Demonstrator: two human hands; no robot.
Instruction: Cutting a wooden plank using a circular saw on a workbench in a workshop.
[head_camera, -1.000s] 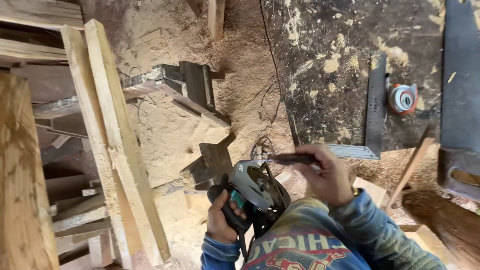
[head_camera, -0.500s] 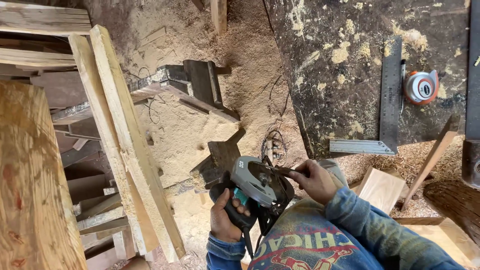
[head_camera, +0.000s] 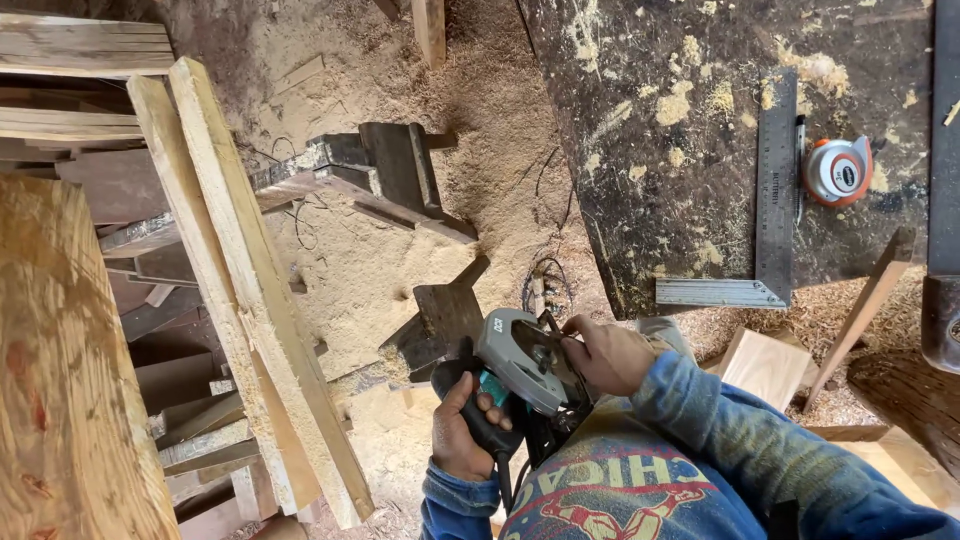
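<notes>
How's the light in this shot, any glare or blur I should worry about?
Head view: soft, even daylight, no hard glare; circular saw and both hands, left and right, look sharp; the near plank at left looms large and slightly soft; the dark bench reads dim.

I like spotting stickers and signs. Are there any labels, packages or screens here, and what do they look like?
No packages, signs or screens.
Tape measure: on the dark bench at right, round orange case with a round grey label.
Circular saw: held by left hand and right hand, grey guard with a small dark mark.
</notes>
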